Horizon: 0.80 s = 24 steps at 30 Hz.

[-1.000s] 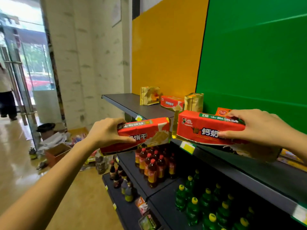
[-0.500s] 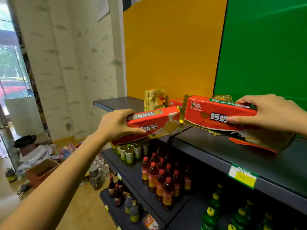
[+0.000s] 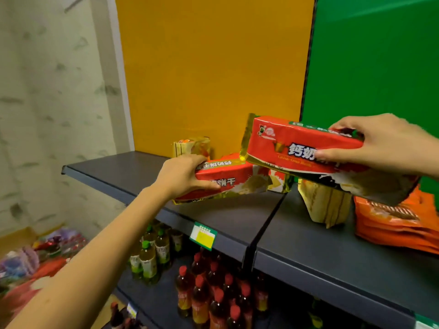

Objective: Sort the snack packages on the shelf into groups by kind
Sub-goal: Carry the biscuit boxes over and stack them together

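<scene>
My left hand (image 3: 184,173) grips one red biscuit pack (image 3: 228,178) by its left end, low over the dark shelf (image 3: 142,176), its bottom edge close to or touching the board. My right hand (image 3: 380,144) holds a second red biscuit pack (image 3: 292,144) of the same kind higher up, above the shelf joint. Behind the left pack stands a gold packet (image 3: 192,147). Another gold packet (image 3: 325,205) stands under the right pack. Flat orange packets (image 3: 394,224) lie stacked at the right.
A yellow panel (image 3: 213,67) and a green panel (image 3: 380,55) back the shelf. A green price tag (image 3: 203,235) hangs on the front edge. Lower shelves carry red-capped bottles (image 3: 213,298) and green-capped bottles (image 3: 149,255). Bagged goods (image 3: 35,260) lie on the floor at left.
The view has moved closer and to the right. Both hands have carried their red packs in over the shelf; the left pack has come down near the board in front of the gold packet.
</scene>
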{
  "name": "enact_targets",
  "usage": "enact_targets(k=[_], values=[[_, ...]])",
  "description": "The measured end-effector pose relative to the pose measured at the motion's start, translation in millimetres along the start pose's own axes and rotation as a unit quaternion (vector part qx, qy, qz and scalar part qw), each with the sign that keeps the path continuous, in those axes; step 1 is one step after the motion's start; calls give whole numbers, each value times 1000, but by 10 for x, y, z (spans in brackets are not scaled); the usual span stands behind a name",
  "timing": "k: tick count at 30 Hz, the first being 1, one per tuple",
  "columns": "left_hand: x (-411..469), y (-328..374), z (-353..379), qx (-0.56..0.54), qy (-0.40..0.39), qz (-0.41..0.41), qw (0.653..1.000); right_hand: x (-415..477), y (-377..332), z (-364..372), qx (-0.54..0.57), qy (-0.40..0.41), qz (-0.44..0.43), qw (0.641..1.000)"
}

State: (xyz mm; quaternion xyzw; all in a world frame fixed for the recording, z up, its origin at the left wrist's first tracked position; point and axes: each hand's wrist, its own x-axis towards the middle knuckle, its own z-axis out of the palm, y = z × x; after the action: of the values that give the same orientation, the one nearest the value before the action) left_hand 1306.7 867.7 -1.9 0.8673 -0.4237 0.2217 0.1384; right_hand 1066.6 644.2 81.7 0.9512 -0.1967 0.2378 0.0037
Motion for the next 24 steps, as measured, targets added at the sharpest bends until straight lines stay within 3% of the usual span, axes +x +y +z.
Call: enact_targets(k=[12,16,19,22,24], values=[[1022,-448,720,-39,-109,151,982,501,-650,441,-46,6,25,999],[1185,-512,838,-66,-137,154,976,543,-880,730,-67,-26,26,997],[1338,-514,955,-149,-122,179,965,503,-1007,1005,-102,-60,25,993],[1536,-517,1030,-86,-145,237,957,518,-1133,1245,-99,-106,40,989],[1644,-553,1044,-107,-170,254,946,582,-1189,1390,-91,-118,34,988]])
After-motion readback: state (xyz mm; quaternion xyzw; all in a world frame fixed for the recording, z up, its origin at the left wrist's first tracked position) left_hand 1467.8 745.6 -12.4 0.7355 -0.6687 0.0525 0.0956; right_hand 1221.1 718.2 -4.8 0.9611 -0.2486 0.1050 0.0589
